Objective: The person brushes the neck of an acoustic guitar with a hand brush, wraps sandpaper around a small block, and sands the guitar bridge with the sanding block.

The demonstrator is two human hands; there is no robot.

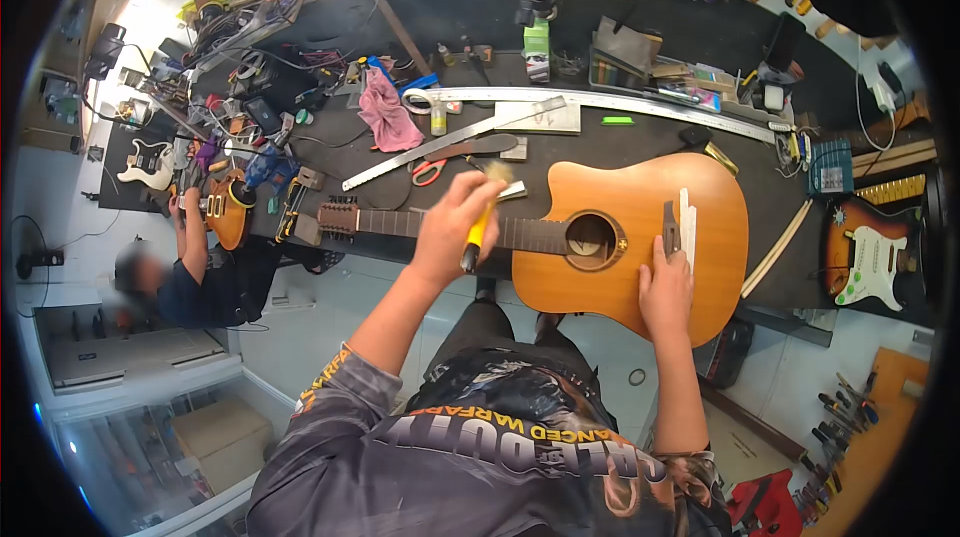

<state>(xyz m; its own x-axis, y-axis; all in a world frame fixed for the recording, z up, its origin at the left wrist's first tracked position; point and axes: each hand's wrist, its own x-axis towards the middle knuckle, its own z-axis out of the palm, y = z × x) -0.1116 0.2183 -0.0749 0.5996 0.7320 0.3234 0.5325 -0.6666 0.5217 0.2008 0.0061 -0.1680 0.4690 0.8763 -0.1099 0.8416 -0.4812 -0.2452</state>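
Note:
An acoustic guitar (620,287) with a cutaway body lies on the dark bench, its neck pointing left; no strings show on it. Above the neck, my left hand (450,227) is closed around a brush (481,224) with a yellow handle, pale bristles pointing up and away. My right hand (667,287) rests on the guitar top, fingers stretched out, the index finger touching the dark bridge (671,220). Against the bridge lies a white strip (688,222). The sound hole (590,240) sits between my two hands.
Behind the guitar lie a long steel ruler (620,102), a hand saw blade (450,144), red-handled scissors (430,171) and a pink cloth (388,112). A sunburst electric guitar (870,252) stands at the right. At left another person (205,282) handles a guitar (230,212).

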